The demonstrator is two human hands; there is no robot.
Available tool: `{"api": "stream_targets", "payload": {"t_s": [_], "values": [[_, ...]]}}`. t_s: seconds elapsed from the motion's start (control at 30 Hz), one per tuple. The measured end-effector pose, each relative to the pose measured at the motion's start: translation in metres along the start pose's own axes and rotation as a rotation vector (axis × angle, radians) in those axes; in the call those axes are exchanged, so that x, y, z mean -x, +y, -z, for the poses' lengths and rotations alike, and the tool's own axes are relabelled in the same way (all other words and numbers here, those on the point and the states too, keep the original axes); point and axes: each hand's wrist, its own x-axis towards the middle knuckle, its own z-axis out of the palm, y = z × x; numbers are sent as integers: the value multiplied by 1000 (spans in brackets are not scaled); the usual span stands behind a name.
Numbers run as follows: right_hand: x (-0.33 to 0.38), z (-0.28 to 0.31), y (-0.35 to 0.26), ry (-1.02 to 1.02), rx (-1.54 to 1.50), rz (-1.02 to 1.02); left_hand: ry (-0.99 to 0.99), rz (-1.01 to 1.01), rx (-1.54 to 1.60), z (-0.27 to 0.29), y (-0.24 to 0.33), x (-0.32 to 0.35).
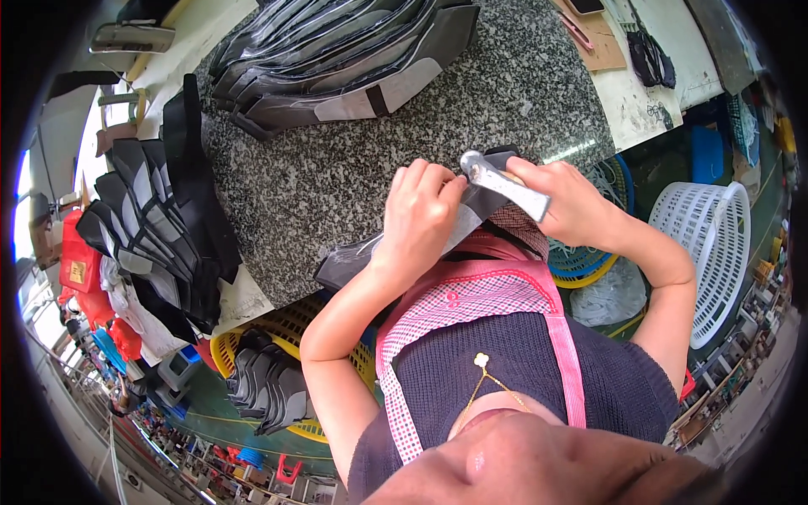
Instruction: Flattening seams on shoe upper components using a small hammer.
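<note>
A black and grey flat piece [481, 207], apparently leather or fabric, lies along the near edge of the speckled granite slab [303, 181]. My left hand [423, 210] rests over it with its fingertips pinched on its upper edge. My right hand [566, 199] is wrapped around a hammer [515, 190], whose metal head is just above the piece, close to my left fingertips. Most of the hammer's handle is hidden by my right hand. The far end of the slab carries a fanned stack of similar black and grey pieces [345, 71].
More pieces [156, 223] overlap at the slab's left. Below, a yellow basket [220, 353] holds further pieces [268, 383]. A white plastic basket [705, 252] stands at right, near a blue-rimmed basket [627, 181]. Cardboard [608, 57] with a pink tool [576, 32] lies far right.
</note>
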Motion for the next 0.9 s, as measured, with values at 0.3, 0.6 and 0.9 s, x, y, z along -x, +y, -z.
{"api": "stream_targets", "payload": {"t_s": [0.3,0.6,0.9], "values": [[0,10,-13,92,-101,98,-28,22,-42,5,-1,11],[-5,1,-5,20,12,18,-60,114,179,17,-7,25],[4,1,-9,-39,-39,-80,-37,104,181,9,-10,27]]}}
